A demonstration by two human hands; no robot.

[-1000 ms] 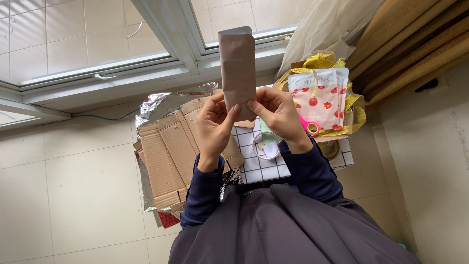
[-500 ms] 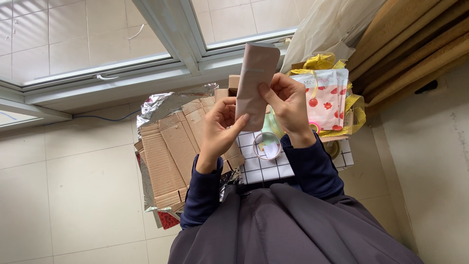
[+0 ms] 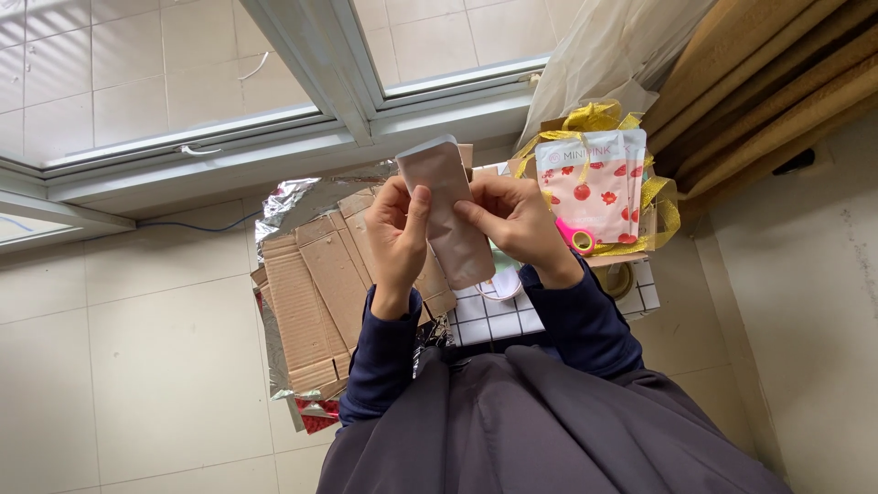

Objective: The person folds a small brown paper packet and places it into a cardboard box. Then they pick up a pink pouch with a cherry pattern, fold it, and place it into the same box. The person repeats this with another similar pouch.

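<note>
Since a moment ago the long pink pouch (image 3: 450, 212) has tipped leftward, both hands, left hand (image 3: 400, 236) and right hand (image 3: 515, 222), pinching it mid-frame, its long side running upper-left to lower-right between equally near fingers (image 3: 418, 209).

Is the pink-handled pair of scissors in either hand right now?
No. Both the left hand and right hand grip the flat pinkish-brown packet; the scissors lie beside the right hand.
</note>
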